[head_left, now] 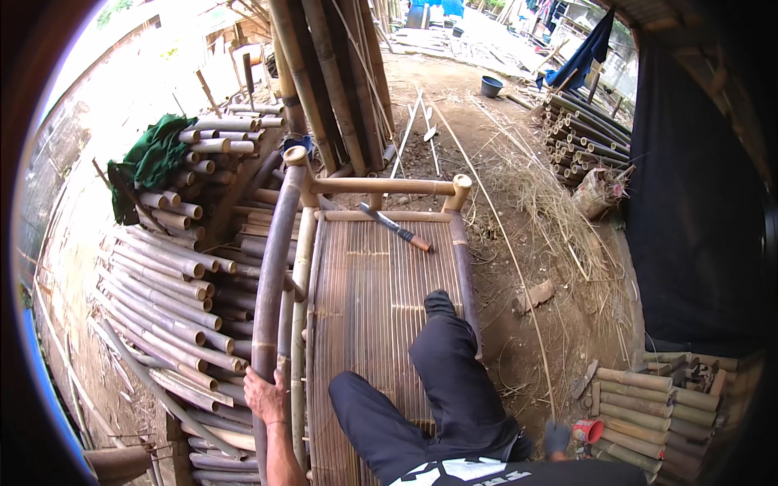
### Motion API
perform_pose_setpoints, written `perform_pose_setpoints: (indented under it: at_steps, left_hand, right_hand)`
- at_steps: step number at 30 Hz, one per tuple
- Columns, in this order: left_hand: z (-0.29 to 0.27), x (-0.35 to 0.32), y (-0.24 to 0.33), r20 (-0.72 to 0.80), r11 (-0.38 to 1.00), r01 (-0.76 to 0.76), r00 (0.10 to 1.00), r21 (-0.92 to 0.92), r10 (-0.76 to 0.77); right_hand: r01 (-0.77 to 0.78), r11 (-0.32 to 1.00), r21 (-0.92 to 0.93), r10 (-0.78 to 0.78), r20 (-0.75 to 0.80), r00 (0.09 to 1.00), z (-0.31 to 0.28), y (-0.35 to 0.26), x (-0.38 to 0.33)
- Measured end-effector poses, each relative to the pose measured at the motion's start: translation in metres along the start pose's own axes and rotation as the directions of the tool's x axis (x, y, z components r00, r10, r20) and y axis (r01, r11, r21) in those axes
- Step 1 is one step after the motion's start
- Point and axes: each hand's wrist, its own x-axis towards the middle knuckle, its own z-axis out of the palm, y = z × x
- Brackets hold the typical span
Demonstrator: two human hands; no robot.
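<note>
I sit on a bamboo bench (356,267) with a slatted seat, legs stretched along it. My left hand (266,397) is bare and closed round the thick bamboo side rail (271,300). Low on the right is my right hand (556,438), in a dark glove, blurred and partly hidden by my body. A long thin bamboo strip (519,271) runs from the far ground to that glove, which appears closed on its near end. Across the far part of the seat lies a machete (397,229) with a brown handle; neither hand touches it.
Cut bamboo poles (166,300) are piled on the left, a green cloth (158,154) above them. Tall poles (332,89) stand ahead. Another bamboo stack (583,134) is at far right. Near my right hand are a red cup (587,431) and short bamboo pieces (632,409). A dark sheet (697,211) hangs at right.
</note>
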Motion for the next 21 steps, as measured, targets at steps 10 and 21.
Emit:
perform_pose_setpoints:
  at_steps: [10,21]
  left_hand:
    - [0.006,0.123,0.115,0.117,0.987,-0.040,0.991,-0.154,0.059]
    - [0.077,0.358,0.321,0.033,0.998,-0.058,0.998,0.022,0.058]
  right_hand:
    - [0.371,0.865,0.339,-0.385,-0.027,0.923,0.030,-0.321,0.236]
    - [0.719,0.591,-0.364,-0.650,0.312,0.693,0.069,-0.826,0.548]
